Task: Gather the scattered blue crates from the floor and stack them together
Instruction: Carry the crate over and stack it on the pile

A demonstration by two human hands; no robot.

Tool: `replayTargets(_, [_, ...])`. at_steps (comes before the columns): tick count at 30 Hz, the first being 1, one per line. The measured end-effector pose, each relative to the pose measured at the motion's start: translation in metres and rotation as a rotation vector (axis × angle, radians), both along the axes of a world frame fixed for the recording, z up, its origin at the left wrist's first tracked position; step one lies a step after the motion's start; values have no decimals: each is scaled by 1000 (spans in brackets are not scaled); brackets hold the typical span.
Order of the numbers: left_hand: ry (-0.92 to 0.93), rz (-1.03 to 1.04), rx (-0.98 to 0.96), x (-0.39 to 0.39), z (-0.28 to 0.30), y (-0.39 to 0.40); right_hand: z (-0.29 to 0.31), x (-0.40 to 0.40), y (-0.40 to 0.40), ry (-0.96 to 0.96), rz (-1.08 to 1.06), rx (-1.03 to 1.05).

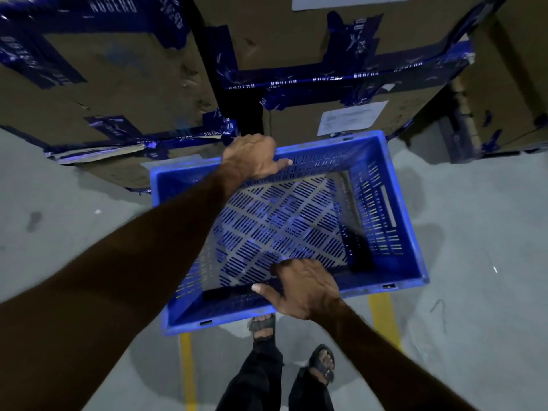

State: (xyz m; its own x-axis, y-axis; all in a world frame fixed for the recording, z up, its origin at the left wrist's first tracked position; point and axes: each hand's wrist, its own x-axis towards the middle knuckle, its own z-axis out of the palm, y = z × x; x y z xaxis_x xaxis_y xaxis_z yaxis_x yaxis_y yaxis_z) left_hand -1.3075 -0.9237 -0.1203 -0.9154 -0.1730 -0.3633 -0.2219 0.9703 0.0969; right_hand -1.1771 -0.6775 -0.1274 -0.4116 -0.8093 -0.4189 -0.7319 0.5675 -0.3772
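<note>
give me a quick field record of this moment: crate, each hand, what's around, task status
crate: one blue crate, slotted walls and floor, empty, held up above the floor
left hand: left hand grips the far rim
right hand: right hand grips the near rim, thumb inside
surroundings: taped cardboard boxes ahead, grey floor with yellow lines, sandalled feet below
other crates: none in view
task status: crate in hand, not yet stacked; no stack visible
</note>
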Motion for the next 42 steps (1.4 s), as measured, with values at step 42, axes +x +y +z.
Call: replayTargets(42, [185,15,87,19,21,2,-2,0,1,-14,-57,14])
